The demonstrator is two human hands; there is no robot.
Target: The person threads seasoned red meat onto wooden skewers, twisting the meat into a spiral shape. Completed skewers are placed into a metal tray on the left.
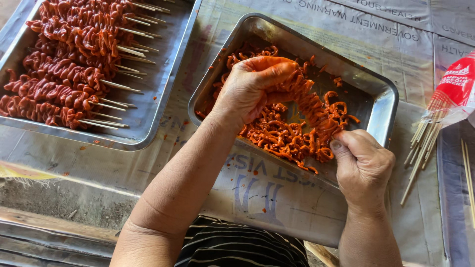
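Note:
My left hand [250, 86] grips the upper end of a skewer threaded with orange-red marinated meat [310, 105], held over a steel tray [383, 106]. My right hand [362, 165] pinches the lower end of that same skewer near the tray's front edge. Loose coiled pieces of marinated meat [277, 136] lie in the tray under both hands. The stick itself is hidden by the meat and my fingers.
A second steel tray [153, 106] at the left holds several finished meat skewers [64, 74], sticks pointing right. A pack of bare bamboo skewers [428, 136] lies at the right with a red wrapper. Printed plastic sheeting [277, 190] covers the table.

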